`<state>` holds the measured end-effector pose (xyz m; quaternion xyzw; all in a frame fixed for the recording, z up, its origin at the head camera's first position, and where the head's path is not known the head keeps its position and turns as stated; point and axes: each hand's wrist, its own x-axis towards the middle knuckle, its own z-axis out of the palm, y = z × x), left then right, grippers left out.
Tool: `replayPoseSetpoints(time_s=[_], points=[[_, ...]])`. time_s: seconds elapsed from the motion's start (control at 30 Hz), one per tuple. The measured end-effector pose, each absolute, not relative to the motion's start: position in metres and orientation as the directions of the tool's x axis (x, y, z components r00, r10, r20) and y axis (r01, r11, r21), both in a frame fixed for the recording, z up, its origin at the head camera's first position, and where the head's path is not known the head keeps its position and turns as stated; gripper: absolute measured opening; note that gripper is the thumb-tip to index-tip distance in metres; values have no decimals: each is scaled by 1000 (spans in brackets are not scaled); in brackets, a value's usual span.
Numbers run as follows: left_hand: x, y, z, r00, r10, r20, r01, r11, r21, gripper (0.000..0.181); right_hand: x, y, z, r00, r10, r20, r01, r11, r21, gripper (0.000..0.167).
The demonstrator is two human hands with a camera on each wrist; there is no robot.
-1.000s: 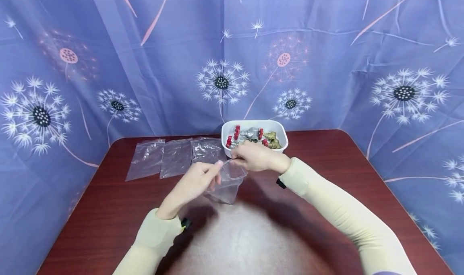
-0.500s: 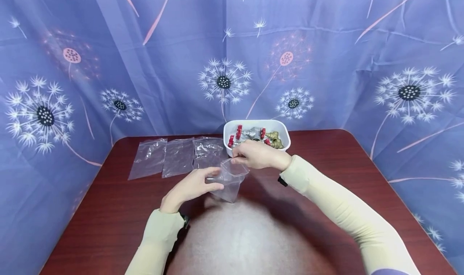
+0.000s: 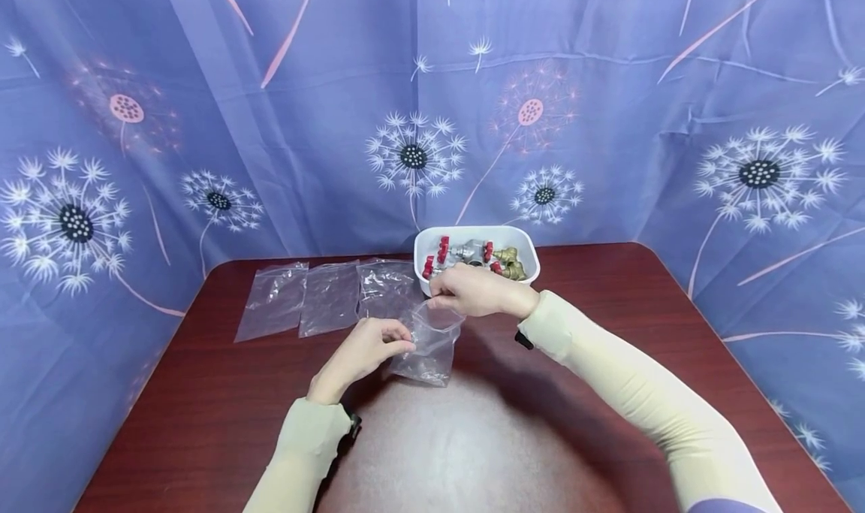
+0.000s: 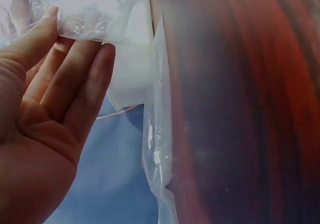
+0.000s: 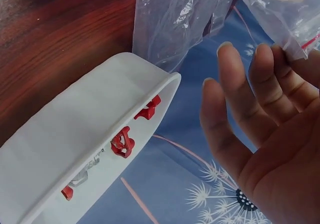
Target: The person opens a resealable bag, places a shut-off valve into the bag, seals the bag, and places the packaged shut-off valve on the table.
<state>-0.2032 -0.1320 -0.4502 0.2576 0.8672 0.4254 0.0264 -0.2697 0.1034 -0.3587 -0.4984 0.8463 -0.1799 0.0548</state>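
Observation:
A clear plastic zip bag [image 3: 427,359] hangs between the two hands over the table, its mouth held apart at the top. My left hand [image 3: 370,350] pinches its left side with thumb and fingertips; in the left wrist view the bag [image 4: 92,16] lies across the fingertips of the left hand [image 4: 55,99]. My right hand [image 3: 473,291] grips the upper right rim of the bag. In the right wrist view the bag [image 5: 285,19] meets the fingers of the right hand [image 5: 275,129], whose thumb is partly cut off by the frame.
A white tub [image 3: 525,233] behind the right hand holds several valves with red handles [image 3: 444,248] and brass fittings [image 3: 511,261]. Three clear bags lie in a row at the back left: one bag [image 3: 273,303], a second bag [image 3: 330,299], a third bag [image 3: 385,284]. A patterned curtain [image 3: 324,122] surrounds the table [image 3: 608,333].
My left hand lets go of the bag's upper rim, spreads its thumb and fingers, then pinches the bag's left side lower down. The bag looks flatter. My right hand stays nearly still.

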Motion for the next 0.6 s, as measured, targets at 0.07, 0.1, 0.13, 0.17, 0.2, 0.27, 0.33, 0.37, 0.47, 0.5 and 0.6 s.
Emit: replayPoseSetpoints(time_s=[0.07,0.1,0.13,0.17,0.2,0.27,0.33,0.37,0.47,0.5,0.6], points=[[-203,-132,-451,-869,460,181,421,498,758,6,-271,104,-357,-499,-862,88,-818,434,-378,29],[-203,-132,-451,-871,456,184,419,494,762,6,-272,105,-357,-504,-859,88,-812,437,-387,29],[-203,-132,-452,-870,454,191,421,486,766,6,-273,106,-356,-510,-855,91,-806,438,-398,29],[-203,-132,-452,-872,451,193,418,478,772,5,-275,107,-356,-522,-848,92,-796,446,-410,29],[-204,-133,-452,-873,449,192,414,471,779,6,-277,108,-354,-538,-838,93,-784,457,-420,29],[-204,-134,-453,-874,448,187,403,453,795,6,-284,113,-353,-574,-813,98,-758,482,-438,29],[-204,-135,-453,-877,446,181,391,441,808,6,-292,119,-352,-620,-780,88,-716,516,-470,29],[-204,-135,-453,-879,444,176,384,437,813,6,-296,123,-351,-645,-760,74,-687,535,-493,30],[-204,-136,-453,-882,440,169,373,434,820,6,-309,136,-348,-718,-696,21,-592,594,-546,27],[-204,-136,-452,-884,437,166,370,434,821,5,-313,140,-348,-736,-677,10,-572,614,-543,25],[-204,-135,-452,-882,440,168,371,431,822,5,-325,155,-347,-785,-619,-18,-514,668,-537,19]])
